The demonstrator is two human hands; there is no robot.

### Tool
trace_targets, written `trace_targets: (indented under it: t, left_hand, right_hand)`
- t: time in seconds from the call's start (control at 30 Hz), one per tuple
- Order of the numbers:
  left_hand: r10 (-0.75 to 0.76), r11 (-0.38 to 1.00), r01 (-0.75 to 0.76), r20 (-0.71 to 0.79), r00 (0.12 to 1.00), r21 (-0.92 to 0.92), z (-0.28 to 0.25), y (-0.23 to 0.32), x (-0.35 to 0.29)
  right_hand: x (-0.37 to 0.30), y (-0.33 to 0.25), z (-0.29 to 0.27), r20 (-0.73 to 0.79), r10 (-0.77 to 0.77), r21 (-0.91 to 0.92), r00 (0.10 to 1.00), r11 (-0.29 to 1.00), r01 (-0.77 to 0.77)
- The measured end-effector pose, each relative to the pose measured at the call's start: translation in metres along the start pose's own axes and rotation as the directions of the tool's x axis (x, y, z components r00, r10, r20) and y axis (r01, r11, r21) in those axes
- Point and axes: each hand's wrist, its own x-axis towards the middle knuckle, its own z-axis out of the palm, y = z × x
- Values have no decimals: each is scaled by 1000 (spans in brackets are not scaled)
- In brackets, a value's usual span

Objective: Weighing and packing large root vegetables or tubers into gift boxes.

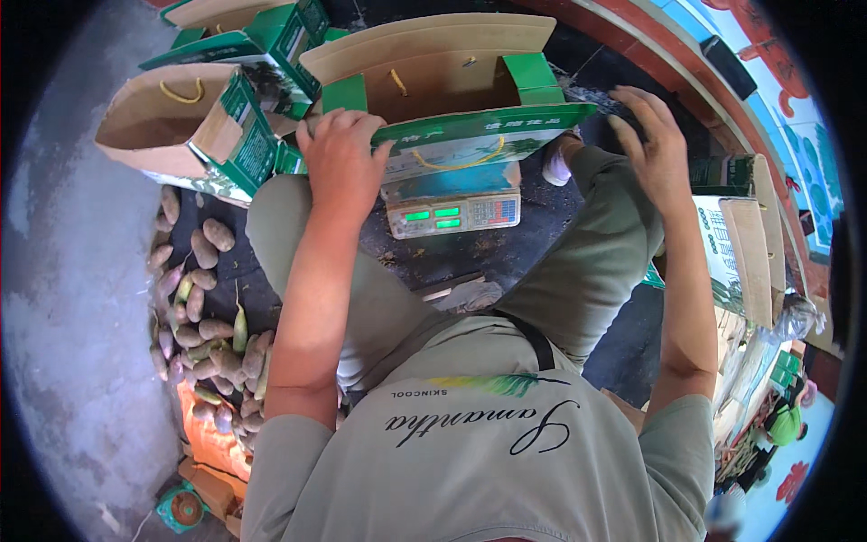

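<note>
An open green-and-white cardboard box (479, 134) with a yellow cord handle stands before my knees, its brown inner flap raised at the far side. At its left front corner, my left hand (348, 163) has its fingers curled over the edge. My right hand (652, 144) is just off the box's right end, fingers bent and apart, with nothing in it. Under the box's near side is a digital scale (456, 215) with lit green displays and a keypad. The box's contents, if any, are hidden from this view.
Another open box (149, 135) stands at the left, with a further box (289, 45) behind it. Several brown tubers (219, 235) and a few long green radishes (240, 330) lie on the floor below. More cartons (745, 253) stand at the right, beside a wall.
</note>
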Motion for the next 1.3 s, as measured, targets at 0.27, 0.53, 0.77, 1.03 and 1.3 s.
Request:
trace_targets:
  t: [0.27,0.53,0.77,1.03,1.3]
  left_hand:
    - [56,992,-62,-56,997,-112,6,-1,3]
    - [53,988,-60,-55,997,-141,11,8,6]
    - [-3,962,-95,-357,934,-258,-2,12,10]
    - [-338,938,248,-473,813,-243,-71,-35,-51]
    - [-866,493,842,-30,499,-221,38,-126,-234]
  right_hand:
    - [11,-5,62,110,-169,-28,980,985,173]
    - [10,3,64,106,-114,-53,988,991,120]
    - [8,-2,66,127,-113,-34,985,992,118]
    - [8,-22,49,-10,-144,15,989,989,145]
    - [9,-25,60,-74,-170,36,983,984,173]
